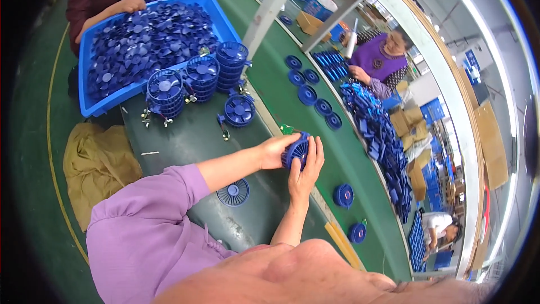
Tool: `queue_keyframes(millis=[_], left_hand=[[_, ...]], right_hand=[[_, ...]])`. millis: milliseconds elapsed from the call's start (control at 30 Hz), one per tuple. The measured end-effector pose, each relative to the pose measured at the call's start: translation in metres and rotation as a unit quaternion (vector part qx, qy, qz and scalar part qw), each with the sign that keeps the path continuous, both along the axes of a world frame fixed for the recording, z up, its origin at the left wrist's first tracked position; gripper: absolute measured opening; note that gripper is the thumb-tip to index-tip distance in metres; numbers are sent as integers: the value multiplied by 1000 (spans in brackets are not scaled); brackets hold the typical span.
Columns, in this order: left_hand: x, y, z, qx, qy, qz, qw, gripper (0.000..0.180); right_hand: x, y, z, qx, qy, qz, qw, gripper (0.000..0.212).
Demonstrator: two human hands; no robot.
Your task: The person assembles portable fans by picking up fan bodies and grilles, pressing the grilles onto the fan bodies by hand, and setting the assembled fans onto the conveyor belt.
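Here, left hand (271, 152), right hand (307, 173): grip closed round blue slatted housing (297, 151); tilted, long axis unclear.

The scene is bright, lit by overhead tube lights (513, 191) glaring at right. Fisheye distortion bends the white beam (468, 135) and yellow floor line (49, 129); corners fall black. The blue plastic part (297, 153) looks fairly sharp, the far background softer.
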State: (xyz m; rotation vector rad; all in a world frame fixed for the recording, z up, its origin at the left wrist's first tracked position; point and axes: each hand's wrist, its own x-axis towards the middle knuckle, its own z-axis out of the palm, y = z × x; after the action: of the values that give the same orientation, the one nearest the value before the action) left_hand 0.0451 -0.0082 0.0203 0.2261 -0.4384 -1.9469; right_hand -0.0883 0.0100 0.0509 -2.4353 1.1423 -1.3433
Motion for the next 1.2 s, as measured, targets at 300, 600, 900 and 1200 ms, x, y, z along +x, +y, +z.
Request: queue_keyframes(millis=[300,600,900,1200], left_hand=[[-19,30,29,-130,-331,313,881,36],[-18,17,11,-185,-408,392,803,35],[-9,-12,-49,-363,-628,325,607,28],[2,-16,-57,-279,-592,309,690,16]], right_hand=[[25,4,-17,153,-200,99,963,92],[28,-2,-25,189,-268,83,941,66],[-149,-88,-60,11,56,-353,934,62],[-133,-204,-54,104,160,-249,950,76]])
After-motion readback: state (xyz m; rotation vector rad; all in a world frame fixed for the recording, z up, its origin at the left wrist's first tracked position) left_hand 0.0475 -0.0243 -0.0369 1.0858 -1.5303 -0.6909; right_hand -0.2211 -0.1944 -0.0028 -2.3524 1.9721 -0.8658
